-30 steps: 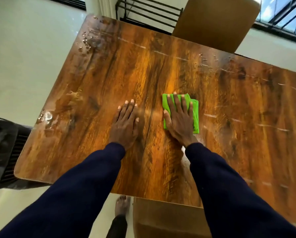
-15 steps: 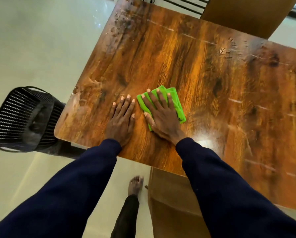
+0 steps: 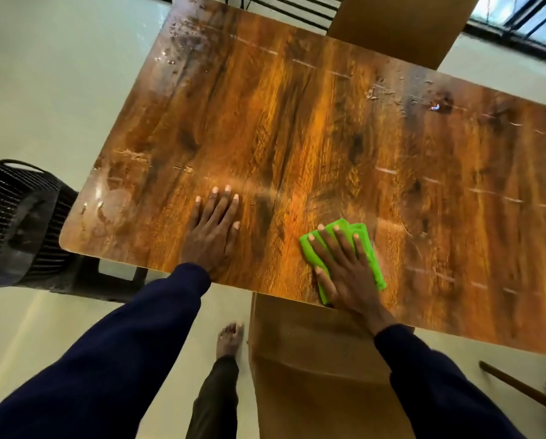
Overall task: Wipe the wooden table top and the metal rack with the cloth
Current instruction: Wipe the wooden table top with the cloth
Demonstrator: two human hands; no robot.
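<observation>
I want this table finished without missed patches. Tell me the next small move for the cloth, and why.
Probably slide the cloth to the right, along the near edge. The right hand presses it flat at the near edge of the table, and pale streaks lie on the wood just to its right. The left hand rests flat on the wood, bracing.

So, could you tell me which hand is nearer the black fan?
Left. The left hand lies flat on the table toward the fan; the right hand presses the green cloth farther right.
</observation>
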